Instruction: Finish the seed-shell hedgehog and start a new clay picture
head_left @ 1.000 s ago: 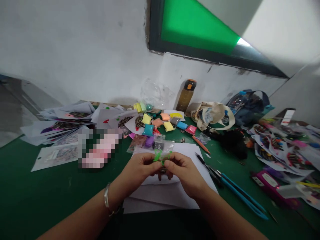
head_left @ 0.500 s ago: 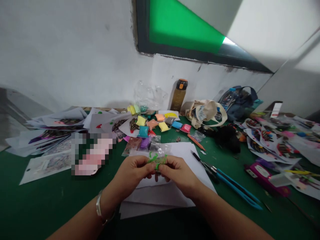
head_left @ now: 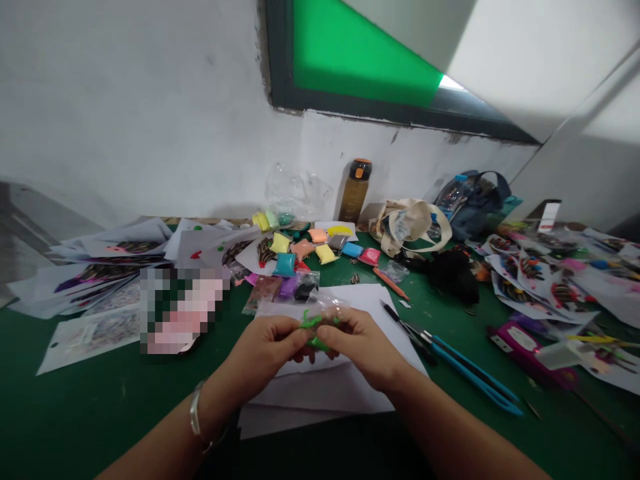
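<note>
Okay, left hand [head_left: 274,340] pinches the left side of a clear bag [head_left: 330,301], green material [head_left: 311,321] showing, held over white paper [head_left: 320,402]. Right hand [head_left: 365,343] clamps the other side, thumb across the green material. Blue tweezers [head_left: 441,345] lie apart, further right. Risk, my read: uneven pull splits the bag, green material drops on the paper. Hard to make out: pink item [head_left: 195,310] at left is pixelated; most fingertips hidden; can't tell if the bag's sealed.
</note>
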The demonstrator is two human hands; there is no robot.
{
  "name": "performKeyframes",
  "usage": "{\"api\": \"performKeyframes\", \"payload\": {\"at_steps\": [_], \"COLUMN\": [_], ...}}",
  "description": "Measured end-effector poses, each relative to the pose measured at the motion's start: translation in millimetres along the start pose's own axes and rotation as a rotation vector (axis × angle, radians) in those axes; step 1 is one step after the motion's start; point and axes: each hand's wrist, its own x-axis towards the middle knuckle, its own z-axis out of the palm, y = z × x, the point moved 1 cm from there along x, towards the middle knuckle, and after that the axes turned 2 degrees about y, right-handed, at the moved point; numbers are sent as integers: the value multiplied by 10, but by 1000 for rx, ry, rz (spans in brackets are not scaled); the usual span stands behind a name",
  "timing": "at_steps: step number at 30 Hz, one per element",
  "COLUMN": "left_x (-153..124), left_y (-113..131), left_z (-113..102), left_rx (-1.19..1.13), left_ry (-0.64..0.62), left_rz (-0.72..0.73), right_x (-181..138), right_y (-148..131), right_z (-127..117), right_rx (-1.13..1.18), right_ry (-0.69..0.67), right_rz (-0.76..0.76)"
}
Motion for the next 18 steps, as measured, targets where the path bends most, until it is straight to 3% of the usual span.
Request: {"api": "performKeyframes", "payload": {"at_steps": [5, 12, 18], "left_x": [5, 16, 6], "left_y": [-32, -77, -66], "left_z": [16, 43, 11], "left_rx": [26, 1, 54], "left_ry": [19, 9, 32], "left_rz": [-60, 62, 25], "right_x": [-6, -2, -8], "right_y": [79, 83, 38], "right_z": [-35, 3, 35], "right_rx": [-86, -40, -3], "right_ry": [62, 89, 61], "right_rz": [15, 23, 25]}}
